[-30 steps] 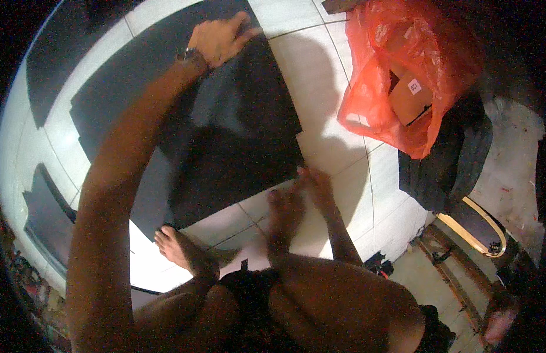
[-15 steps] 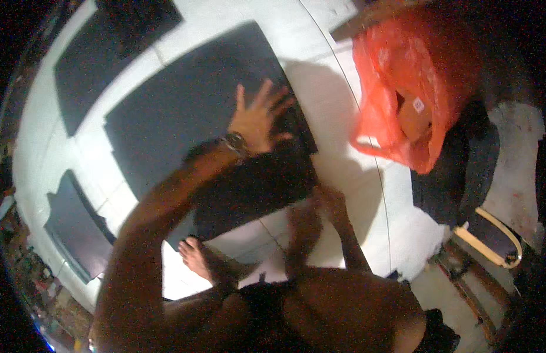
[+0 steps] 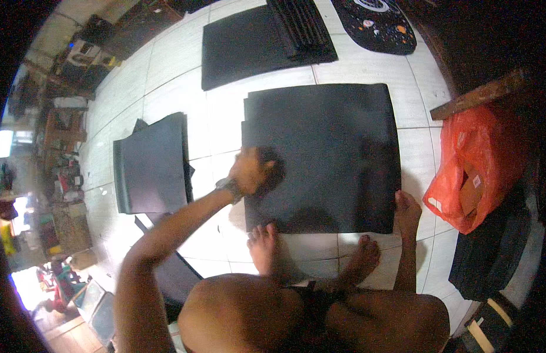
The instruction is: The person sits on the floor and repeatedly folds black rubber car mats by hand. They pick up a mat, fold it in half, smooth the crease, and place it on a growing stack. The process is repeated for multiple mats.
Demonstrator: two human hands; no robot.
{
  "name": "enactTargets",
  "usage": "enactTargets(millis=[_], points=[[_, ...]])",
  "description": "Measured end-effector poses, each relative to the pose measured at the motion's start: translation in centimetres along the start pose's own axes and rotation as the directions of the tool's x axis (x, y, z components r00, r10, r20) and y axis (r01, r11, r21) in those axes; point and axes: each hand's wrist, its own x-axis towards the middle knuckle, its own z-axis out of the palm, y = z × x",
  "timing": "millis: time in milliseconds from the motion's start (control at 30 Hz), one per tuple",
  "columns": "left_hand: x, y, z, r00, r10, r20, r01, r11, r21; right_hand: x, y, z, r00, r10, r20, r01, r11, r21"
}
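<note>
A wide black sheet point(image 3: 326, 153) lies on the floor in front of my feet, its right edge rounded like a fold and its left edge stepped in layers. At its left edge is my left hand point(image 3: 249, 172), with a watch on the wrist. Its fingers point down over the sheet and are blurred, so their grip cannot be made out. My right hand point(image 3: 407, 210) is at the sheet's lower right edge with its fingers closed on that edge. The material looks smooth and flexible; whether it is leather or vinyl cannot be told.
Another dark stack of sheets point(image 3: 152, 167) lies on the left. Beyond are a black sheet point(image 3: 237, 47), a ribbed black bundle point(image 3: 299, 26) and a dark patterned mat point(image 3: 376, 23). An orange-red plastic bag point(image 3: 482, 159) with a brown box stands right, beside black folded material point(image 3: 490, 253).
My left hand has moved from spread flat on the sheet's right part to its left edge. The view has swung left. My right hand stays at the right edge.
</note>
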Motion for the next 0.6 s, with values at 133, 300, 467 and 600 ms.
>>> enactTargets(millis=[133, 300, 467, 600], points=[[-4.4, -7.5, 4.6, 0.967, -0.249, 0.049, 0.248, 0.969, 0.017, 1.7, -2.7, -0.2, 0.999, 0.021, 0.045, -0.026, 0.993, 0.112], [-7.4, -6.1, 11.1, 0.849, -0.469, -0.244, 0.374, 0.859, -0.35, 3.2, -2.9, -0.1, 0.996, 0.019, 0.089, -0.015, 0.999, -0.047], [-8.3, -3.7, 10.3, 0.842, -0.475, -0.256, 0.287, 0.797, -0.532, 4.9, -0.8, 0.2, 0.992, -0.022, 0.125, 0.059, 0.953, -0.298], [-8.4, -3.0, 9.6, 0.811, -0.498, -0.307, 0.197, 0.727, -0.658, 5.7, 0.9, 1.4, 0.992, -0.129, 0.006, 0.127, 0.961, -0.247]])
